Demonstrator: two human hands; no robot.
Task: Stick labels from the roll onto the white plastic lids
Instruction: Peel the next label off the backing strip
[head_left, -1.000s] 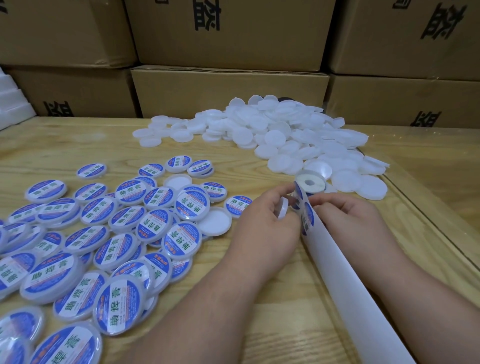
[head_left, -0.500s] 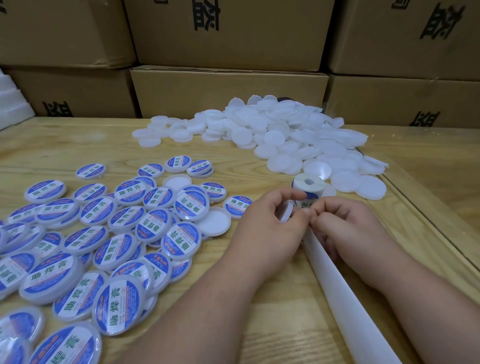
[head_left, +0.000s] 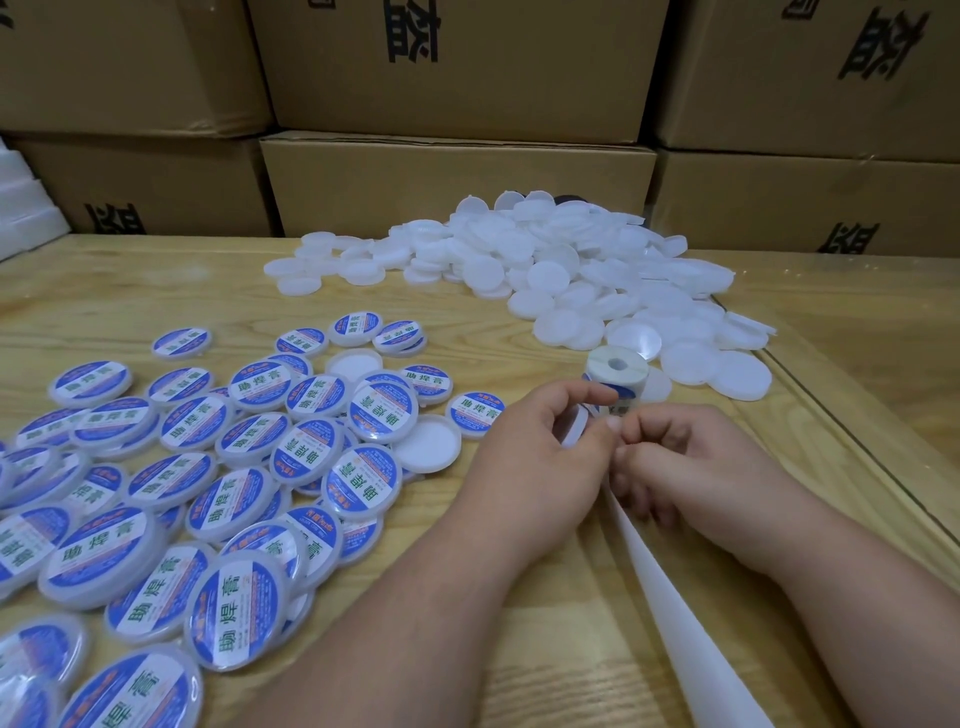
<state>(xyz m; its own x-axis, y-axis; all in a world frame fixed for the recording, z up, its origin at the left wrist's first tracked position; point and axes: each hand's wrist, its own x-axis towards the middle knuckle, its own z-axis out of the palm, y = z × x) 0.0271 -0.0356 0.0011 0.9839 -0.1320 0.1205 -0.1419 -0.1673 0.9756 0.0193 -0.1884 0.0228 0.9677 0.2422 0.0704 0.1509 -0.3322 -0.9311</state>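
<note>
We see the left hand curled round a white lid held on edge, its grip meeting the right hand, whose fingers pinch at the label roll. A white backing strip trails toward the counter's near edge. Labelled lids cover the near left; a heap of plain lids lies toward the far edge, before stacked cardboard boxes.

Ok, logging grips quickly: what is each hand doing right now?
Left hand: holding a white lid.
Right hand: fingers curled, pinching at the backing strip; exact hold hidden.
</note>
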